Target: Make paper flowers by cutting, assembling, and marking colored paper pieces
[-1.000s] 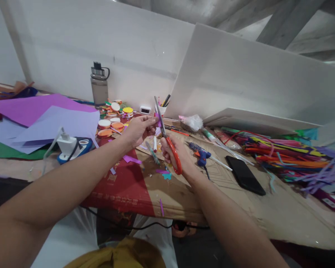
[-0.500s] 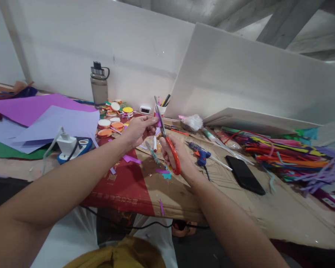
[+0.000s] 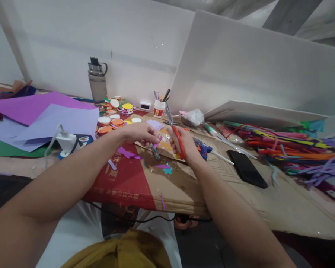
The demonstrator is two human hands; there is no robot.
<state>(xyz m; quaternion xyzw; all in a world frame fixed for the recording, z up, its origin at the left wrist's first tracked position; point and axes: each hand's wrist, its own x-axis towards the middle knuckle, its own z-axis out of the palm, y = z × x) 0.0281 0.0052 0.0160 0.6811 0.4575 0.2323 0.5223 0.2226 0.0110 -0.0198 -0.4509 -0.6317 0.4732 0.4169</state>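
Observation:
My right hand (image 3: 185,143) is closed round the red handles of a pair of scissors (image 3: 179,144). Their blades point up and away, and look closed together. To the left, my left hand (image 3: 141,133) pinches a small piece of purple paper (image 3: 159,141), apart from the blades. Beneath the hands, purple paper scraps (image 3: 128,153) and a blue star-like cutout (image 3: 168,170) lie on the cardboard. A slim pen-like tool (image 3: 155,152) rests just below my left fingertips. Behind my right wrist, a blue glue gun (image 3: 203,149) is partly hidden.
Purple and lilac sheets (image 3: 63,121) lie left, near a white plug (image 3: 66,141). A bottle (image 3: 97,82), round orange and white pieces (image 3: 104,129) and a pen cup (image 3: 159,108) stand behind. On the right are a black phone (image 3: 247,168) and bundled pipe cleaners (image 3: 284,149).
My left hand has come down, carrying the purple paper away from the scissors. The scissors have moved slightly right and up, and no longer meet the paper.

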